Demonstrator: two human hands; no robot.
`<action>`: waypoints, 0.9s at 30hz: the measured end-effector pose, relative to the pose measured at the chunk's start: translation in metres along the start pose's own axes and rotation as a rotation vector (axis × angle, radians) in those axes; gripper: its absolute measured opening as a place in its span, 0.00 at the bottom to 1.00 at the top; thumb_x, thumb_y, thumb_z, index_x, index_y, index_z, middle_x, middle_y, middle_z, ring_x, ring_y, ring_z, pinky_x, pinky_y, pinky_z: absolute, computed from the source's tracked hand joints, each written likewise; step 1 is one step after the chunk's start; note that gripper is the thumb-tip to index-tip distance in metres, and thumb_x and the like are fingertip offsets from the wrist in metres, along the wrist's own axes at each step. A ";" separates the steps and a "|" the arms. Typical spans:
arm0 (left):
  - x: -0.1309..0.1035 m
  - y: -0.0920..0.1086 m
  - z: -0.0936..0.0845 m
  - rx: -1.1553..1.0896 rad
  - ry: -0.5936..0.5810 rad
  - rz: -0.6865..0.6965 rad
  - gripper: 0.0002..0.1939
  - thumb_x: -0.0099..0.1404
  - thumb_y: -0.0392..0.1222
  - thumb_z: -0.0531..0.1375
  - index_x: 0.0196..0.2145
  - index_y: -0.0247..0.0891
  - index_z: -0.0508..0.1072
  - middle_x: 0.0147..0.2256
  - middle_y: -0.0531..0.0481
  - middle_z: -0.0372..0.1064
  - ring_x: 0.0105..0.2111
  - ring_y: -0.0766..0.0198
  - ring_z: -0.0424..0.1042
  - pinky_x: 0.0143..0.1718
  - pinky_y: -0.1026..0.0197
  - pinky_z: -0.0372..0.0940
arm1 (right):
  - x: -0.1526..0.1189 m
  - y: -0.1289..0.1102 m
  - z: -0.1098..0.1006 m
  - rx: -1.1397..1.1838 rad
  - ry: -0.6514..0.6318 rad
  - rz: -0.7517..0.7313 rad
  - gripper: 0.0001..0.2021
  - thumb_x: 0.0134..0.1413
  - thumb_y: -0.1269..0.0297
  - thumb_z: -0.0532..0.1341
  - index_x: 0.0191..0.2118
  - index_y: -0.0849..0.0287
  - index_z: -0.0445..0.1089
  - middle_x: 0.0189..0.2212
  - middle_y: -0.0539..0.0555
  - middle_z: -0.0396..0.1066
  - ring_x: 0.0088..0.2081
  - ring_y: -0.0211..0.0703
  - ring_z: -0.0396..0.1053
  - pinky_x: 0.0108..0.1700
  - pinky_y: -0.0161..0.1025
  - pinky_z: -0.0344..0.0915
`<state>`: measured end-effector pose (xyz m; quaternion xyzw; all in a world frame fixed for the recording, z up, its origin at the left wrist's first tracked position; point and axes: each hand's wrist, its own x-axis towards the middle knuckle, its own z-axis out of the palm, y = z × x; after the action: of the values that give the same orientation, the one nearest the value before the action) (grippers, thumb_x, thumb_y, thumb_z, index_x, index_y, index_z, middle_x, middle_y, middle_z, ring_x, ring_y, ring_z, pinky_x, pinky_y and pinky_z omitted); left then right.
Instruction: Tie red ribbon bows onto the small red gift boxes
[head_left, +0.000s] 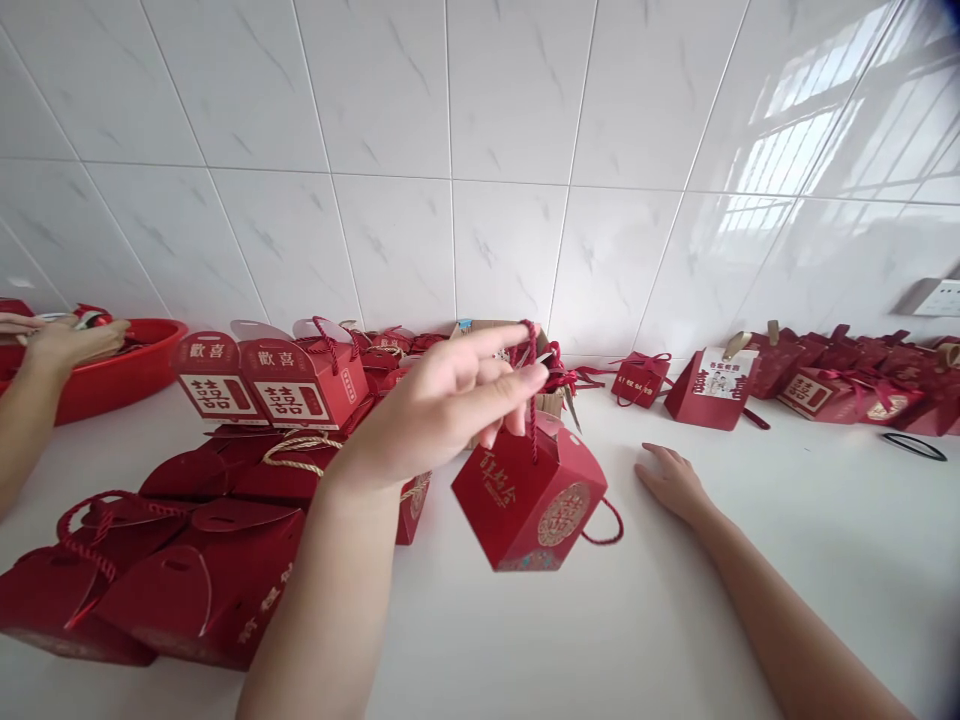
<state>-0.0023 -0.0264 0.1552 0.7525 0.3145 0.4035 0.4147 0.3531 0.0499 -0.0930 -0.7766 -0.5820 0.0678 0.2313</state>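
1. Looking down, we see a white counter (525, 640) against a white tiled wall (450, 150), crowded with red gift boxes.
2. Far left sits a red basin (127, 365); another person's hand (64, 342) rests at its rim, holding something we can't make out.
3. A pile of flat and folded red boxes (187, 560) fills the near left. Behind it stand assembled boxes (289, 385) with gold characters. A further row of boxes (847, 385) lines the right side, cut off at the frame edge.
4. Our left hand (442, 400) is raised, fingers pinched together on the red cord handle (531, 390). From it hangs a small red gift box (529, 505), tilted, clear of the counter, in front of the pile.
5. Our right hand (671, 480) lies flat on the counter, fingers loosely apart, holding nothing, just right of the hanging box.
6. Risk, as we judge it: the cord is only pinched, so it could slip and drop the box. A swing could knock the standing boxes nearby.
7. Hard to tell: whether the box top is closed, and what the brown item (487, 330) behind the left hand is. A dark loop (913, 446) lies far right, unclear.
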 end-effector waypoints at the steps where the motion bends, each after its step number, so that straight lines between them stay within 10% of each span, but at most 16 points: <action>1: 0.001 0.000 0.003 0.051 -0.042 -0.025 0.27 0.61 0.51 0.58 0.55 0.37 0.66 0.20 0.53 0.66 0.19 0.68 0.62 0.19 0.66 0.57 | 0.000 -0.001 -0.001 0.003 -0.003 0.000 0.25 0.55 0.57 0.52 0.57 0.60 0.60 0.58 0.61 0.60 0.60 0.60 0.55 0.58 0.54 0.56; 4: 0.004 -0.002 0.003 0.299 -0.028 -0.102 0.19 0.60 0.55 0.57 0.38 0.37 0.76 0.18 0.54 0.62 0.18 0.70 0.58 0.19 0.67 0.53 | -0.001 -0.003 -0.002 0.017 -0.013 0.002 0.25 0.55 0.57 0.52 0.58 0.61 0.60 0.58 0.61 0.60 0.60 0.61 0.54 0.58 0.54 0.55; 9: 0.005 -0.004 -0.011 0.558 0.316 -0.151 0.18 0.57 0.57 0.57 0.30 0.39 0.76 0.17 0.55 0.60 0.17 0.69 0.55 0.18 0.65 0.49 | -0.001 -0.005 -0.005 0.066 -0.033 0.015 0.26 0.55 0.57 0.53 0.57 0.62 0.60 0.58 0.63 0.59 0.60 0.62 0.53 0.59 0.56 0.52; 16: 0.000 -0.007 -0.021 0.611 0.261 -0.203 0.20 0.58 0.60 0.56 0.32 0.41 0.75 0.21 0.54 0.62 0.19 0.68 0.58 0.18 0.66 0.49 | -0.009 -0.016 -0.015 0.227 -0.110 -0.024 0.26 0.51 0.58 0.56 0.56 0.62 0.63 0.60 0.65 0.56 0.62 0.66 0.48 0.61 0.61 0.46; 21: -0.003 -0.008 -0.026 0.626 0.190 -0.188 0.19 0.59 0.60 0.55 0.33 0.42 0.74 0.19 0.55 0.61 0.20 0.68 0.58 0.18 0.68 0.50 | -0.026 -0.034 -0.039 0.584 -0.437 -0.287 0.26 0.52 0.59 0.55 0.59 0.48 0.59 0.60 0.53 0.60 0.59 0.53 0.60 0.55 0.51 0.62; 27: -0.010 0.006 -0.026 0.546 0.369 -0.194 0.15 0.59 0.54 0.57 0.31 0.41 0.75 0.15 0.59 0.52 0.15 0.73 0.51 0.15 0.70 0.45 | -0.029 -0.035 -0.054 1.016 -0.806 -0.432 0.34 0.49 0.69 0.56 0.63 0.46 0.51 0.63 0.52 0.55 0.62 0.53 0.53 0.59 0.54 0.55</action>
<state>-0.0291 -0.0276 0.1652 0.7167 0.5507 0.3924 0.1707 0.3340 0.0152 -0.0349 -0.3524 -0.6606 0.5686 0.3408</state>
